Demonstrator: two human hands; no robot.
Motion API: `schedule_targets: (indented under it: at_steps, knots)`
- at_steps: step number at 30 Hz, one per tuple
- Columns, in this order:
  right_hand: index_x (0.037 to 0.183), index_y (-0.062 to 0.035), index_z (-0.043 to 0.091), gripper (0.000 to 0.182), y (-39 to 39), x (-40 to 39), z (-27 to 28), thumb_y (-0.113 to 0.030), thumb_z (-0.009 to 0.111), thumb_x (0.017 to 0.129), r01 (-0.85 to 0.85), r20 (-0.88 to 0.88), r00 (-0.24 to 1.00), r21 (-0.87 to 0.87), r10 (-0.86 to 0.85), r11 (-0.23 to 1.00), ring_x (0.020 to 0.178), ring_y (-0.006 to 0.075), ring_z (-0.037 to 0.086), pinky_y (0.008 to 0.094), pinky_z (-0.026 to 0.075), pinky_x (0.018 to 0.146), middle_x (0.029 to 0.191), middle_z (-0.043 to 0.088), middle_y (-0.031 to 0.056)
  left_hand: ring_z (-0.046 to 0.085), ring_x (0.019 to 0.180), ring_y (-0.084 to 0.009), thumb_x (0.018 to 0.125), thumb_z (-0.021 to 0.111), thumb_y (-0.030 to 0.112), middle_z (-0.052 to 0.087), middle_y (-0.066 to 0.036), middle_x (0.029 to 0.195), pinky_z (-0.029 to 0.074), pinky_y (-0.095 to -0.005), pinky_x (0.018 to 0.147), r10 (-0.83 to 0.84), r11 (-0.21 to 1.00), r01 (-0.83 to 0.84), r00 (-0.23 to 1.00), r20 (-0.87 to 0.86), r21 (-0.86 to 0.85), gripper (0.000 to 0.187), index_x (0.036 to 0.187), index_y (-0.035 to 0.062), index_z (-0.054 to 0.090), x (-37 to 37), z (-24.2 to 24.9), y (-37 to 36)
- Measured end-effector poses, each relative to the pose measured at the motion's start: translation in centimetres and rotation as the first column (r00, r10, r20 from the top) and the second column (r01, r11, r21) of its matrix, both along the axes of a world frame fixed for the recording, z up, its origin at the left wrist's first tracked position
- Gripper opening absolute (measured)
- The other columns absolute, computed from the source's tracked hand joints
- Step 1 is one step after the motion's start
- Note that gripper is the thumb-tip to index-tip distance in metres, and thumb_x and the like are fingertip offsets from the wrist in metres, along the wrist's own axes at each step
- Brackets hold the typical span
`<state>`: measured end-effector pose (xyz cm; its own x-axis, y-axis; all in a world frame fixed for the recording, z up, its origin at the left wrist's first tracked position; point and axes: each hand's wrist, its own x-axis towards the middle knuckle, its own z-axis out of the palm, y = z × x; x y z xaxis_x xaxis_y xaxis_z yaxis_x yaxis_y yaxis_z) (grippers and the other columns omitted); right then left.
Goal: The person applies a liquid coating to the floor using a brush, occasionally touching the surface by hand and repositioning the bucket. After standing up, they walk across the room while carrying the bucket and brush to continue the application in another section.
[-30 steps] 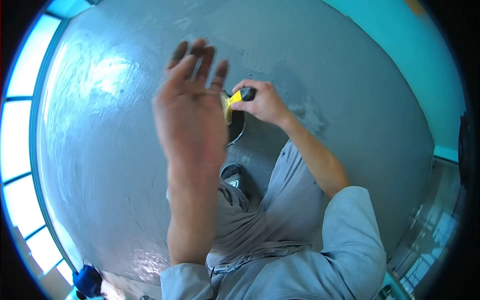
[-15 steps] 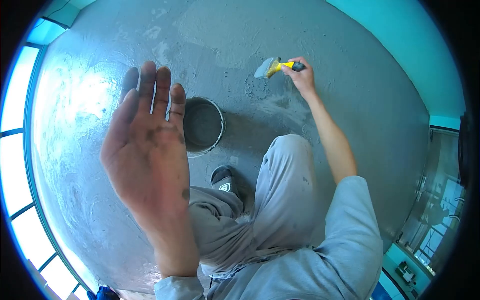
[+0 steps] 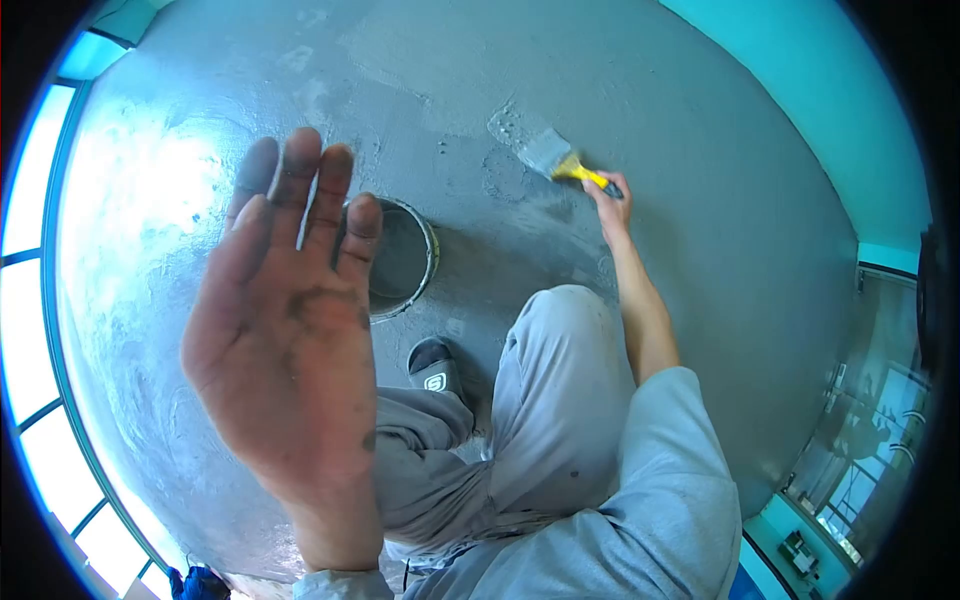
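Two hands in view. Your right hand (image 3: 615, 205) closes round the dark-tipped yellow handle (image 3: 590, 177) of a wide brush (image 3: 568, 167), right of centre, far side; bristles (image 3: 545, 151) lie at the wet-looking grey floor (image 3: 740, 300), beside a lumpy grey patch (image 3: 508, 126). Your left hand (image 3: 285, 370) is up, wide and holding nothing, palm smudged, nearest the bucket (image 3: 433, 255), which its fingers partly cover. A dark slipper (image 3: 440, 378) sits just nearer than the bucket.

Handling, judged by eye: brush is likely light but head-heavy with wet grey coating; bristles probably soft, bending under pressure; handle firm, likely slick if smeared. Hold it by the yellow part close to the head, clear of the bristles. Bucket looks stiff-walled, probably slippery at its coated rim; take opposite sides.
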<state>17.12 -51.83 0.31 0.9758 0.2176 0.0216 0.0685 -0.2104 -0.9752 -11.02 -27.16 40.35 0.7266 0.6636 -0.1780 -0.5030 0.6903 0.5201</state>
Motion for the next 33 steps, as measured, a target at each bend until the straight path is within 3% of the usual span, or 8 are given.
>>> schedule_targets:
  at_steps: [8, 11, 13, 16, 19, 23, 30, 33]
  knots:
    - [0.087, -0.0043, 0.061, 0.025, -13.2, -4.1, 10.6, -0.014, 0.079, 0.073, -0.036, 0.089, 0.99, -0.579, 0.107, 0.814, 0.071, 0.0133, 0.057, 0.03, 0.048, 0.068, 0.075, 0.062, 0.0054, 0.021, 0.142, -0.0318, 0.1, 0.033, 0.011, 0.029, -0.021, 0.148, 0.026, -0.0462, 0.115, 0.091, 0.995, -0.094, 0.994, -0.059, -0.046, 0.047, 0.144, -0.0031, 0.025, -1.7, 2.4, 1.6]
    - [0.086, -0.0018, 0.058, 0.028, -10.7, -2.0, 14.8, -0.015, 0.078, 0.07, -0.142, -0.006, 0.977, -0.767, 0.214, 0.626, 0.065, 0.0136, 0.053, 0.0288, 0.046, 0.064, 0.07, 0.059, 0.0085, 0.019, 0.143, -0.0312, 0.101, 0.031, 0.011, 0.027, -0.021, 0.15, 0.025, -0.0467, 0.116, 0.12, 0.992, -0.121, 0.99, -0.077, -0.017, 0.046, 0.145, -0.0019, 0.024, -2.1, 2.9, 1.7]
    - [0.094, -0.0005, 0.062, 0.032, -7.7, 0.2, 13.9, -0.017, 0.074, 0.069, -0.265, -0.14, 0.949, -0.843, 0.284, 0.468, 0.067, 0.023, 0.06, 0.0331, 0.05, 0.066, 0.074, 0.062, 0.0151, 0.017, 0.144, -0.0308, 0.102, 0.03, 0.013, 0.025, -0.021, 0.151, 0.024, -0.0471, 0.116, 0.116, 0.993, -0.117, 0.989, -0.096, -0.005, 0.046, 0.146, -0.0013, 0.023, -2.0, 3.3, 1.3]
    - [0.105, -0.0051, 0.065, 0.04, -1.4, 2.7, 7.6, -0.022, 0.068, 0.069, -0.137, 0.114, 0.904, -0.835, 0.412, 0.533, 0.084, 0.0374, 0.067, 0.0467, 0.052, 0.074, 0.086, 0.068, 0.0223, 0.016, 0.145, -0.0308, 0.102, 0.029, 0.014, 0.023, -0.021, 0.152, 0.023, -0.0475, 0.117, 0.078, 0.997, -0.077, 0.995, -0.064, 0.02, 0.047, 0.146, -0.0005, 0.022, -2.0, 3.6, 0.7]
    - [0.112, -0.0062, 0.064, 0.044, 8.6, 4.6, 7.6, -0.023, 0.066, 0.071, -0.294, -0.077, 0.873, -0.871, 0.482, 0.393, 0.089, 0.0381, 0.066, 0.0444, 0.054, 0.08, 0.093, 0.069, 0.0215, 0.014, 0.145, -0.0309, 0.102, 0.028, 0.015, 0.022, -0.021, 0.152, 0.022, -0.0481, 0.117, 0.053, 0.999, -0.053, 0.997, -0.051, 0.01, 0.047, 0.147, 0.0, 0.02, -2.2, 2.8, 0.5]
    - [0.097, -0.0056, 0.064, 0.032, 16.0, 6.9, 7.9, -0.025, 0.067, 0.071, -0.2, 0.216, 0.822, -0.757, 0.527, 0.622, 0.084, 0.0369, 0.067, 0.0456, 0.053, 0.075, 0.086, 0.069, 0.0196, 0.013, 0.146, -0.0308, 0.102, 0.027, 0.016, 0.021, -0.02, 0.153, 0.022, -0.0488, 0.117, 0.059, 0.998, -0.06, 0.994, -0.093, -0.008, 0.048, 0.147, -0.0006, 0.019, -2.7, 2.8, 0.4]
    - [0.082, -0.0059, 0.059, 0.033, 19.9, 9.4, 11.5, -0.029, 0.079, 0.069, -0.145, 0.299, 0.88, -0.571, 0.37, 0.808, 0.068, 0.0288, 0.065, 0.0386, 0.05, 0.061, 0.074, 0.066, 0.0125, 0.012, 0.146, -0.0317, 0.101, 0.025, 0.016, 0.02, -0.021, 0.153, 0.022, -0.049, 0.117, 0.109, 0.992, -0.1, 0.987, -0.12, 0.078, 0.049, 0.147, -0.0024, 0.017, -3.6, 3.1, 0.9]
    - [0.082, -0.0062, 0.06, 0.035, 18.7, 7.9, 8.8, -0.031, 0.08, 0.07, -0.122, 0.444, 0.836, -0.422, 0.322, 0.898, 0.069, 0.0277, 0.066, 0.0377, 0.05, 0.062, 0.074, 0.067, 0.0121, 0.013, 0.145, -0.0327, 0.101, 0.025, 0.015, 0.02, -0.022, 0.152, 0.021, -0.0487, 0.118, -0.007, 0.995, -0.014, 0.977, 0.214, 0.095, 0.05, 0.147, -0.003, 0.017, -4.1, -0.4, 1.1]
